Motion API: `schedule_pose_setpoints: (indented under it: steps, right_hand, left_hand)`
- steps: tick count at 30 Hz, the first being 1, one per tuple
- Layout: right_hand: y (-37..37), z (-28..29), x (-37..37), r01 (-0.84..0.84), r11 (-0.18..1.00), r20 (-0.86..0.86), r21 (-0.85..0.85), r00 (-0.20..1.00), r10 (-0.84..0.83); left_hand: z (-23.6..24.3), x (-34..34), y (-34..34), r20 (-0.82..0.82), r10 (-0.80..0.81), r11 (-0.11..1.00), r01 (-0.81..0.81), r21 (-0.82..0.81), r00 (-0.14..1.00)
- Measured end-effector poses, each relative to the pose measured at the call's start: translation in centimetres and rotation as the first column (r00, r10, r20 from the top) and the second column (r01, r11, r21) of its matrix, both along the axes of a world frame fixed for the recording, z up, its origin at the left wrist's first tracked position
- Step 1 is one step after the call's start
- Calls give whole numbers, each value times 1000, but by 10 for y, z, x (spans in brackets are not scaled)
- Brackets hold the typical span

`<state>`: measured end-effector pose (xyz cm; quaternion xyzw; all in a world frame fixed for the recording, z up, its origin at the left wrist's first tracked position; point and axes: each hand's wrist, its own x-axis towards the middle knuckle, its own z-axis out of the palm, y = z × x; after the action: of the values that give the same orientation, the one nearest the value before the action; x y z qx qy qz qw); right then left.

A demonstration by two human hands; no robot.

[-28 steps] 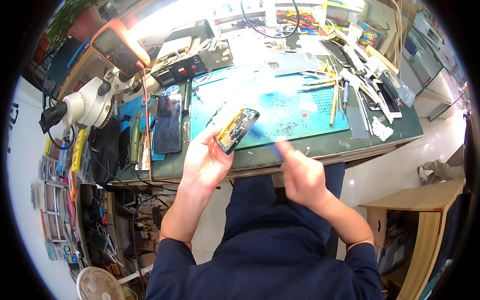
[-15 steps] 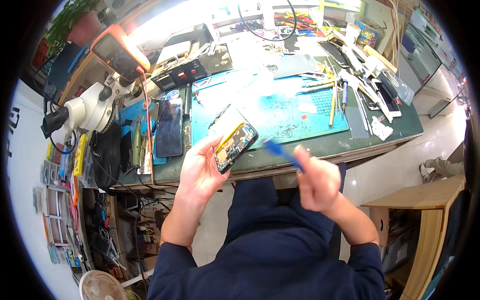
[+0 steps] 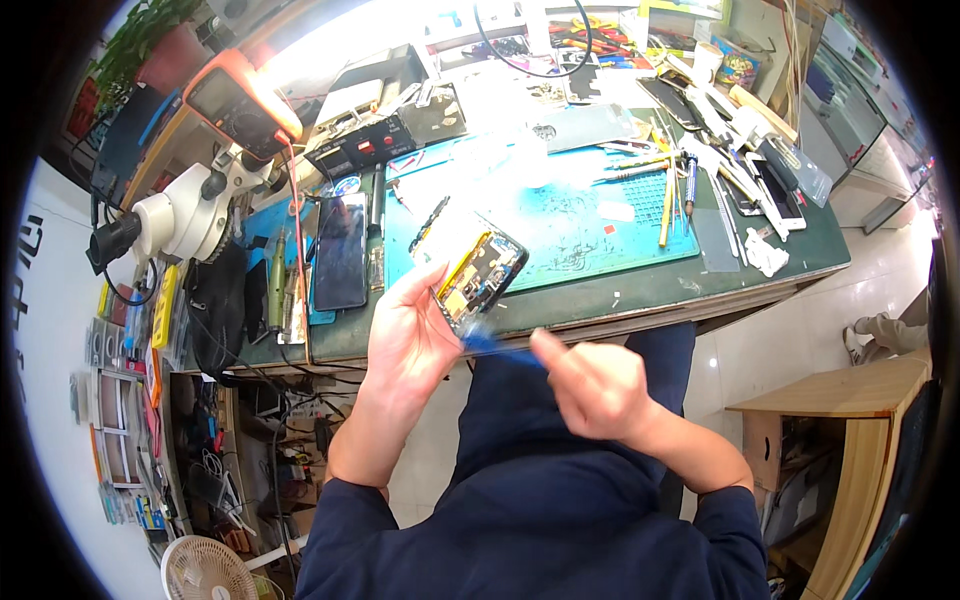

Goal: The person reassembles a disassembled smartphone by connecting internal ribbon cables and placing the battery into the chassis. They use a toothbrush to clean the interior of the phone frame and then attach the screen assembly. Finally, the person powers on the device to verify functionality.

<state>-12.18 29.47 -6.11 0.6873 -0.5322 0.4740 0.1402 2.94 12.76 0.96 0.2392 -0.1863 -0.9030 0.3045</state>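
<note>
At the frame's centre, the left hand point(image 3: 408, 335) grasps a phone point(image 3: 487, 272), already opened, with inside uncovered; the right hand point(image 3: 600, 390) grips a blurred blue tool point(image 3: 505, 350) near the phone's lower end. Work seems unfinished.

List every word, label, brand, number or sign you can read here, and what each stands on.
White wall: large dark characters, bent at the picture's rim; I don't copy out written text.
Orange multimeter: dial markings, too small to read.
Black box: front-panel markings, too small to read.
Colourful tub: label, too small to read.
Opened phone in the left hand: no readable text.
</note>
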Motion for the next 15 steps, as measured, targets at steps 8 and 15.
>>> schedule_pose_setpoints:
  steps: [8, 15]
  right_hand:
    - [1, 5, -6, -294, 956, 16, -21, 956, 294]
    - [-35, 25, 10, -192, 972, 888, 136, 460, -34]
  left_hand:
    - [-16, -1, 4, -148, 21, 996, -33, -79, 989]
    - [-44, -28, 44, -143, 376, 767, -394, -506, 915]
